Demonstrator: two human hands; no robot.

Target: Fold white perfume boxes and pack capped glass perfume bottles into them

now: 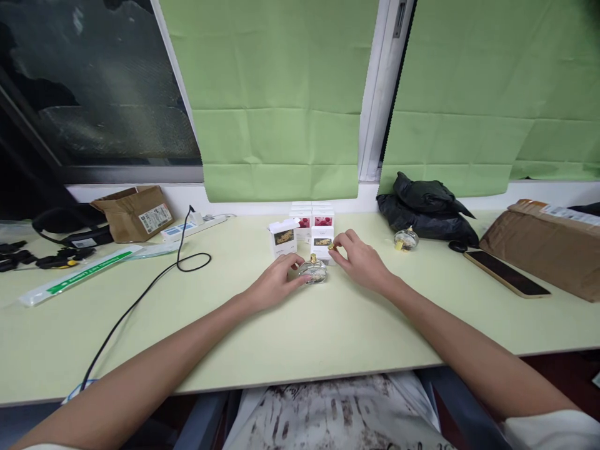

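Leftward, an opened cardboard box [131, 215] stands toward the back of the surface [262, 347], a black cable [139, 301] curling nearer the middle. Then comes the left hand [276, 281], fingers and thumb closed around the left edge of a glass bottle [315, 271] upright before the white boxes [322, 232]. Just beyond, the right hand [363, 262] pinches a small gold cap [332, 247] between its fingers. Farther right, a second bottle [407, 238] sits near black bags [419, 215].

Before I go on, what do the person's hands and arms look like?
The left hand and right hand are bare, no gloves or watch visible. Both forearms are uncovered; a white sleeve shows on the right arm. The shirt is white with dark blotchy print.
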